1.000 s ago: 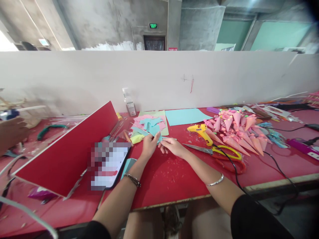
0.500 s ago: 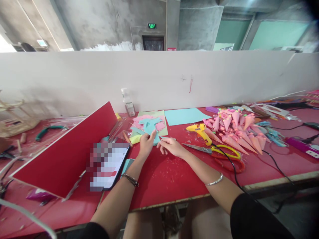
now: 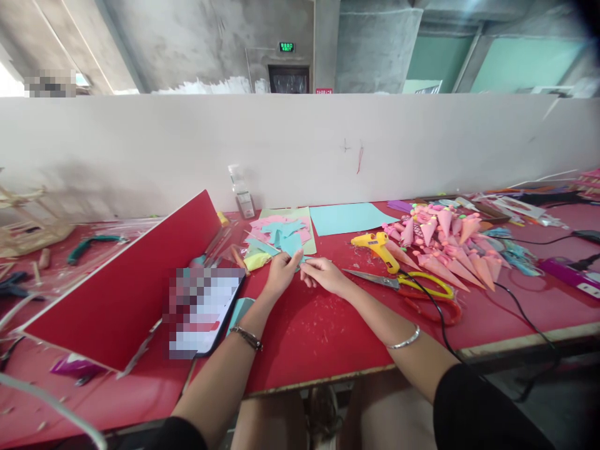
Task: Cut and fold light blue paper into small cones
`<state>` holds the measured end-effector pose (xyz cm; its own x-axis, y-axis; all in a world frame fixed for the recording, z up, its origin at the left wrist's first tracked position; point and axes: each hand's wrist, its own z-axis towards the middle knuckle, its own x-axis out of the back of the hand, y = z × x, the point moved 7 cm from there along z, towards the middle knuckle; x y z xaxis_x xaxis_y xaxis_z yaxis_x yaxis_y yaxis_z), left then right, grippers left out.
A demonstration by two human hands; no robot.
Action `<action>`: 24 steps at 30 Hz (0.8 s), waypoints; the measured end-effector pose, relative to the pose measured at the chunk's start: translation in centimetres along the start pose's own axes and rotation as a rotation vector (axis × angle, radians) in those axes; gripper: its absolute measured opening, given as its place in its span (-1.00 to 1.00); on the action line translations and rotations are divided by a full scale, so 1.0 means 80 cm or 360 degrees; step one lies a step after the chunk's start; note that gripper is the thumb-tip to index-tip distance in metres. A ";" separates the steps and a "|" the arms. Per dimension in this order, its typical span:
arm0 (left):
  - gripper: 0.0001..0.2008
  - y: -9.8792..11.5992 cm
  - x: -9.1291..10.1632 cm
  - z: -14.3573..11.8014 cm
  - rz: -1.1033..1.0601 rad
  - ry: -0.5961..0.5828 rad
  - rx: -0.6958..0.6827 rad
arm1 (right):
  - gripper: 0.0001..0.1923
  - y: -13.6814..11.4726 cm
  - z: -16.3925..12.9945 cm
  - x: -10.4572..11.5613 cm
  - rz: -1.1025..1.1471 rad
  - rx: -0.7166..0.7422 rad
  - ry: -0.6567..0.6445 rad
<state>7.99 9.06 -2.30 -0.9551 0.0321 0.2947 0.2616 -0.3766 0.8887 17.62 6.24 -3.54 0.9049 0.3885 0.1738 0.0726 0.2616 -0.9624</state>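
Note:
Close together above the red table, my left hand (image 3: 282,273) and my right hand (image 3: 324,275) both pinch a small piece of light blue paper (image 3: 305,258). Fingers cover most of it, so its full shape is hidden. Just behind my left hand lies a heap of blue paper scraps (image 3: 285,234) over pink paper scraps (image 3: 262,222). A yellow piece (image 3: 257,260) rests left of that heap. Large scissors (image 3: 398,281) with yellow and red handles lie to the right of my right hand, and a yellow glue gun (image 3: 377,247) is just behind them.
A pile of pink paper cones (image 3: 450,240) covers the right side, beside a black cord. Behind is a light blue sheet (image 3: 351,219) against the white partition (image 3: 300,150). On the left, a phone (image 3: 210,312) leans near a tilted red board (image 3: 135,287). A clear bottle (image 3: 243,199) stands behind.
My left hand's raised thumb has come down and its fingers have shifted slightly toward the right hand. The right hand stays nearly in place.

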 end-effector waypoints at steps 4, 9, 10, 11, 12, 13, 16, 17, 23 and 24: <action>-0.56 -0.001 0.012 0.001 -0.0008 0.0180 0.0036 | -0.64 -0.003 -0.001 0.000 0.0001 0.0009 -0.0007; -0.57 -0.002 0.020 0.002 -0.0080 0.0247 0.0042 | -0.66 -0.003 -0.002 0.004 0.0003 0.0015 0.0061; -0.58 -0.001 0.020 0.003 -0.0098 0.0225 0.0032 | -0.67 -0.002 -0.002 0.006 0.0005 0.0016 0.0087; -0.59 -0.001 0.018 0.003 -0.0112 0.0191 0.0020 | -0.67 -0.001 -0.001 0.007 0.0007 0.0015 0.0110; -0.60 0.000 0.015 0.004 -0.0122 0.0153 0.0007 | -0.68 0.000 -0.001 0.008 0.0010 0.0014 0.0125; -0.61 0.001 0.013 0.004 -0.0126 0.0117 -0.0006 | -0.68 0.001 -0.001 0.009 0.0013 0.0011 0.0134; -0.63 0.004 0.008 0.003 -0.0125 0.0057 -0.0038 | -0.69 0.003 0.000 0.009 0.0025 0.0003 0.0142; -0.63 0.006 0.008 0.003 -0.0126 0.0052 -0.0042 | -0.70 0.003 0.000 0.009 0.0033 0.0000 0.0141; -0.63 0.009 0.005 0.000 -0.0181 0.0010 -0.0015 | -0.66 0.004 0.000 0.015 0.0020 0.0009 0.0210; -0.62 0.009 0.005 -0.001 -0.0192 0.0014 -0.0010 | -0.65 0.004 0.000 0.016 -0.0013 0.0019 0.0213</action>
<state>7.82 8.77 -1.58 -0.9807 0.0697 0.1826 0.1437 -0.3761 0.9154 18.82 6.84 -3.59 0.9522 0.2651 0.1517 0.0761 0.2750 -0.9584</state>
